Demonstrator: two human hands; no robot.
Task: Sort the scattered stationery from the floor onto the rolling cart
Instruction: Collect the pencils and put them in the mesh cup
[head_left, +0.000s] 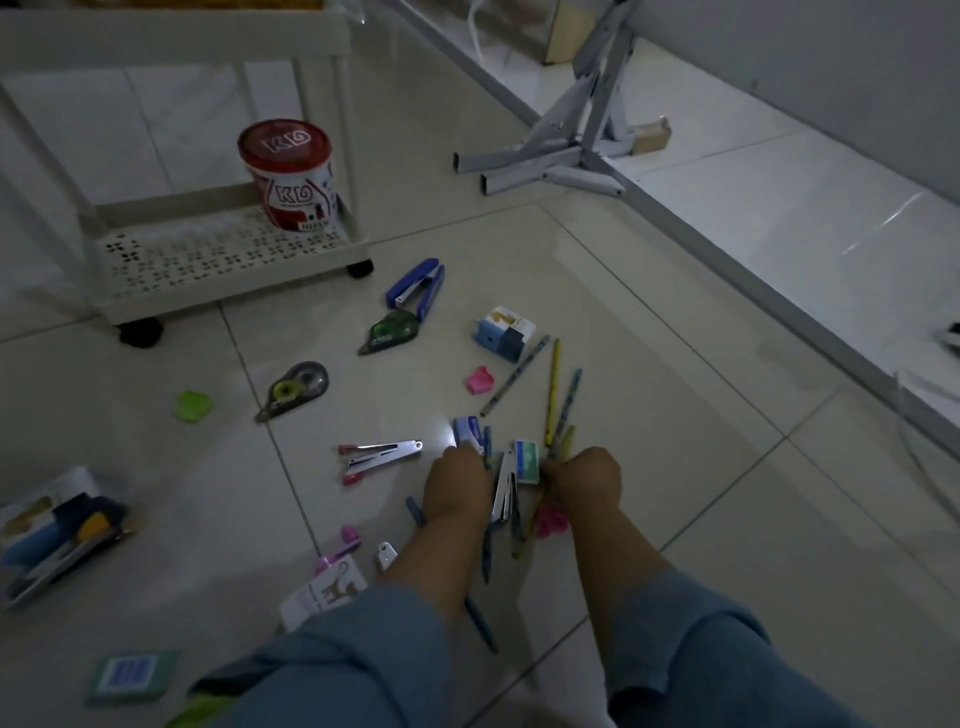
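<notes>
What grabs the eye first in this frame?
The left hand and right hand, low in the centre, both grip a jumble of blue and yellow pens and pencils on the pale tiled floor. Upper left, a red cylindrical tin with white lettering stands on the bottom shelf of the cream perforated plastic cart. A blue stapler lies open on the floor near the cart's wheel.

Both hands were down on the tiled floor (701, 457) among loose pens (487, 556). The right hand (584, 480) had curled round the ends of the pencils (554, 395) fanning away from it. The left hand (457, 488) sat knuckles-up against a small blue box (466, 432) (its fingers hidden). Well apart, a blue stapler (415, 286) lay near the rolling cart (234, 254), whose bottom shelf carried a red tub (291, 176).
</notes>
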